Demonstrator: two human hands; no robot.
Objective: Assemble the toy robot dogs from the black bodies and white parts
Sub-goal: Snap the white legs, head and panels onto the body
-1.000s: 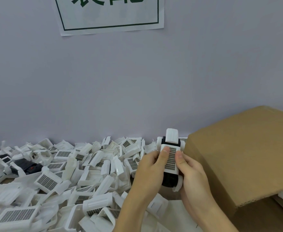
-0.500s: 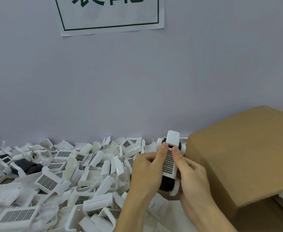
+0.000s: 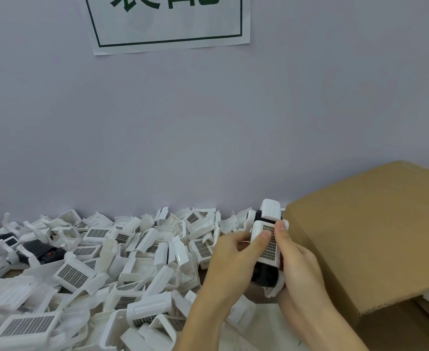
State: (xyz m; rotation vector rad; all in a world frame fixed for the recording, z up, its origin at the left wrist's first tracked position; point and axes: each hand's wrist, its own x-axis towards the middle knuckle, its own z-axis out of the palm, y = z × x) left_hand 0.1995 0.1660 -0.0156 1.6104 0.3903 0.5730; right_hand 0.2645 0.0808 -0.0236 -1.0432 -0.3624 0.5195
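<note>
toy dog | black body, white grid back | held upright above white parts

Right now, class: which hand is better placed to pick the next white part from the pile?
Left hand: it holds the toy robot dog on the side facing the white parts pile; the right hand sits against the cardboard box.

A plain pale grey-lilac wall fills most of the view, evenly and softly lit; a white paper sign is stuck high on it, with a dark green border and green lettering (cut off by the top edge); at the lower right stands a brown cardboard box, close to the wall, one flap tilted outward.
</note>
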